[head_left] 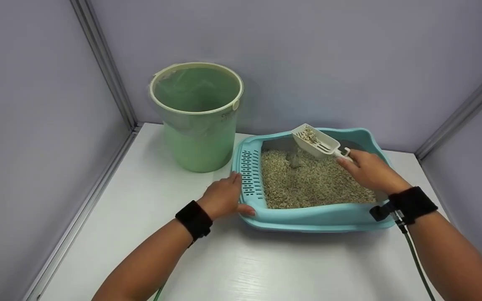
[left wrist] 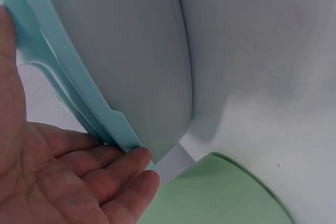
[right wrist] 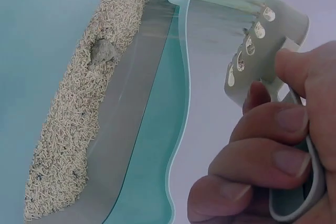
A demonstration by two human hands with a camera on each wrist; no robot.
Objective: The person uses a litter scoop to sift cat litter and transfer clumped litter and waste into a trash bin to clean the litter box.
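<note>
White plastic fills your right hand (head_left: 368, 169): your fingers (right wrist: 262, 161) curl round the handle of a slotted litter scoop (head_left: 316, 141), which you hold lifted over the far right part of the litter tray (head_left: 308, 217). The scoop's bowl points left and away from you and carries a small load of litter pellets (head_left: 306, 134). Your left hand (head_left: 223, 198) lies flat and relaxed against the tray's left rim, fingers straight along the slotted edge and thumb at the near left corner; the left wrist view shows your fingertips (left wrist: 128, 163) touching the underside of that turquoise lip. Your two hands are well apart, one at each side of the tray. Inside the tray, beige litter (head_left: 308, 184) covers most of the floor, with a grey clump (right wrist: 102, 52) sitting in it near the far side and a bare grey strip beyond. Left of the tray and farther off stands a green bucket (head_left: 197, 121) lined with a clear bag, just beside the tray's far left corner. Everything rests on a white table (head_left: 149, 217) enclosed by pale lilac walls (head_left: 349, 54).
</note>
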